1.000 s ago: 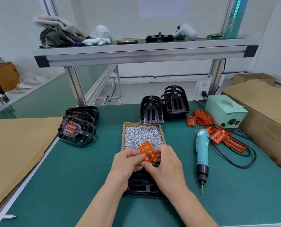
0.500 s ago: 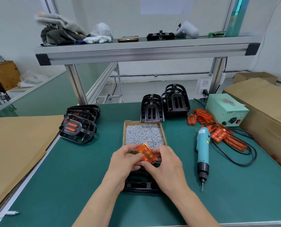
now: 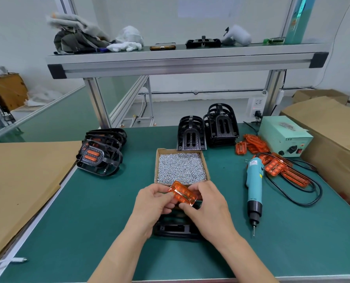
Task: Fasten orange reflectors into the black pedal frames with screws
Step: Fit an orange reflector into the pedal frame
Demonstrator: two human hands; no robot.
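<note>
Since a second ago the translucent orange plastic reflector (image 3: 183, 194) has turned flatter, and its long edge now slants down to the right. Nearest the person, a black plastic pedal frame (image 3: 176, 229) lies on the green bench mat (image 3: 88, 211), partly hidden under the wrists. Above it the left hand (image 3: 153, 205) and the right hand (image 3: 208, 207) both pinch the reflector, fingers curled round its ends. Just beyond sits an open cardboard box (image 3: 180, 150) of small silver screws (image 3: 181, 168). To the right, a teal electric screwdriver (image 3: 254, 180) lies beside loose orange reflectors (image 3: 275, 167). Stacked empty black frames (image 3: 191, 137) stand behind the box, with finished pedals (image 3: 100, 158) far left.
</note>
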